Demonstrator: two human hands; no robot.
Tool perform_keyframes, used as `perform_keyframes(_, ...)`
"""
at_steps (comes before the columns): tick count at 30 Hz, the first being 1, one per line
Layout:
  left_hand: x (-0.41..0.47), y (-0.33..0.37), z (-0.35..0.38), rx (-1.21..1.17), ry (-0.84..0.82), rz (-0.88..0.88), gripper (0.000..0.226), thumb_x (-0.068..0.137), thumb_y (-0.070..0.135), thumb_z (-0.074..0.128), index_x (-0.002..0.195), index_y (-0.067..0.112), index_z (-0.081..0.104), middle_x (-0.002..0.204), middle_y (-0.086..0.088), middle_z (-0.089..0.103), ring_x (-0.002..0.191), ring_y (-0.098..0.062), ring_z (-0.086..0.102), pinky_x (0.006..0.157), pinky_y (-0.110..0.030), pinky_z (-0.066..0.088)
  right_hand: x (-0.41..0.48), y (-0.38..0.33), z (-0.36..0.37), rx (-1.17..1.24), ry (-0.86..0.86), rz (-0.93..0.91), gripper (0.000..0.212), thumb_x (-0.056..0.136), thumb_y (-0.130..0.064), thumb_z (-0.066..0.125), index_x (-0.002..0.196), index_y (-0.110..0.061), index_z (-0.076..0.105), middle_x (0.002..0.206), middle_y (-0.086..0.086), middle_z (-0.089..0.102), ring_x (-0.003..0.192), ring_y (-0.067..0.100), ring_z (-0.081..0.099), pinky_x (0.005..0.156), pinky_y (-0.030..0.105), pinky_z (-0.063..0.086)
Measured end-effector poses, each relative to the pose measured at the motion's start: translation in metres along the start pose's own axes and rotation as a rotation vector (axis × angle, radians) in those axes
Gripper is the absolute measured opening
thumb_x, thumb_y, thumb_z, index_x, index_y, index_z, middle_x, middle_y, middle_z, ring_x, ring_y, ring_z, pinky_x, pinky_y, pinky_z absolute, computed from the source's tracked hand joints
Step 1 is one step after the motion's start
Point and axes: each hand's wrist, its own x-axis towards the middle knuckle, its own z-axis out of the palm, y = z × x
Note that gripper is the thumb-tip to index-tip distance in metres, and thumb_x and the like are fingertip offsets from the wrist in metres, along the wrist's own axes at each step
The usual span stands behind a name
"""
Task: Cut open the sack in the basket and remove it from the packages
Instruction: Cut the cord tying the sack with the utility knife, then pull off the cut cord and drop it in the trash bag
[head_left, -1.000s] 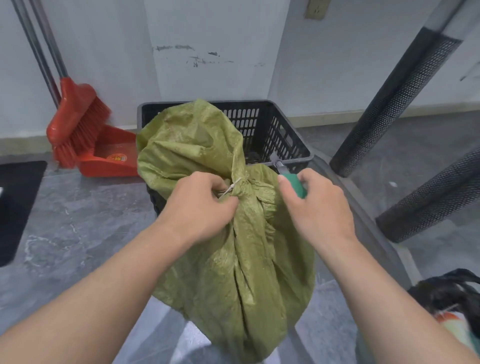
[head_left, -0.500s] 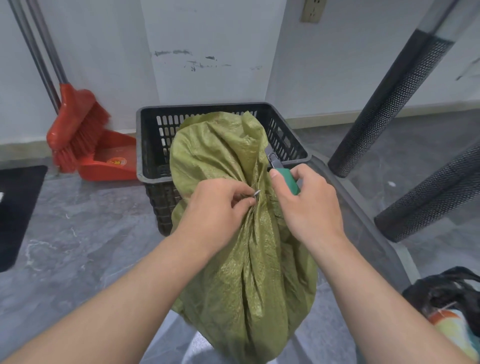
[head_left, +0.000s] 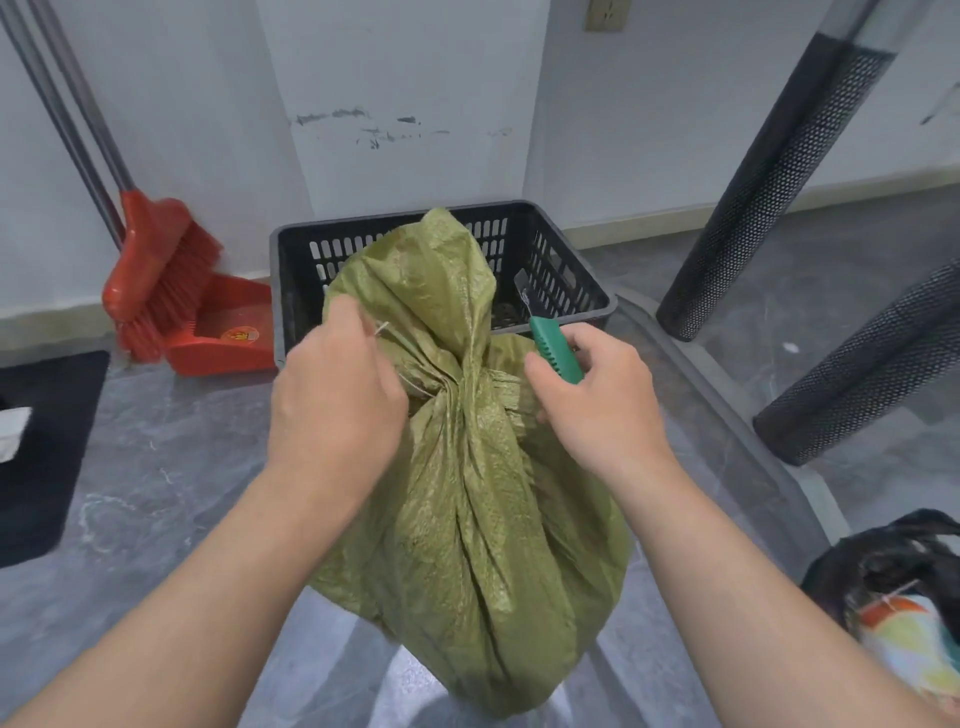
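A green woven sack (head_left: 483, 519) hangs in front of the black plastic basket (head_left: 566, 270), its neck bunched and tied. My left hand (head_left: 337, 405) grips the sack's neck and pinches a thin white tie (head_left: 382, 328) that sticks out there. My right hand (head_left: 597, 410) holds a green-handled utility knife (head_left: 553, 348) just right of the neck, its blade pointing up and away over the basket. What is inside the sack is hidden.
A red broom (head_left: 156, 270) and red dustpan (head_left: 223, 327) lean on the wall at left. A black mat (head_left: 41, 452) lies far left. Two black mesh tubes (head_left: 774, 176) slant at right. A black bag (head_left: 893, 597) with colourful contents sits bottom right.
The sack's loose top has swung up and over the basket. My left hand has pulled left along the neck with the white tie, and my right hand has drawn the knife slightly right.
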Motion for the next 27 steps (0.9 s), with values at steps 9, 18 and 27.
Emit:
perform_keyframes(9,0.007,0.048,-0.007,-0.369,0.068,0.0,0.008,0.1,0.017,0.054,0.1,0.023,0.059,0.085,0.013,0.072,0.087,-0.018,0.074,0.085,-0.049,0.059,0.022,0.008,-0.022,0.222,0.011,0.132,0.045,0.101,-0.041,0.054,0.064,-0.021,0.038,0.055,-0.008,0.035,0.058,0.026,0.055,0.057,0.034,0.036)
perform_keyframes(18,-0.009,0.115,0.07,-0.672,-0.298,-0.086,0.014,0.098,0.008,0.062,0.091,0.02,0.061,0.086,-0.003,0.079,0.082,-0.012,0.079,0.084,-0.049,0.063,0.046,0.061,-0.076,0.252,0.18,0.271,0.03,0.1,-0.037,0.059,0.081,-0.017,0.069,0.067,-0.001,0.067,0.058,0.025,0.07,0.072,0.048,0.061)
perform_keyframes(27,-0.058,0.137,0.181,-0.646,-0.567,0.01,0.017,0.098,0.016,0.064,0.084,0.022,0.056,0.08,-0.006,0.068,0.058,-0.01,0.056,0.059,-0.03,0.044,0.031,0.149,-0.083,0.225,0.246,0.517,0.044,0.075,-0.019,0.075,0.112,-0.028,0.053,0.106,0.006,0.07,0.09,0.026,0.069,0.087,0.044,0.058)
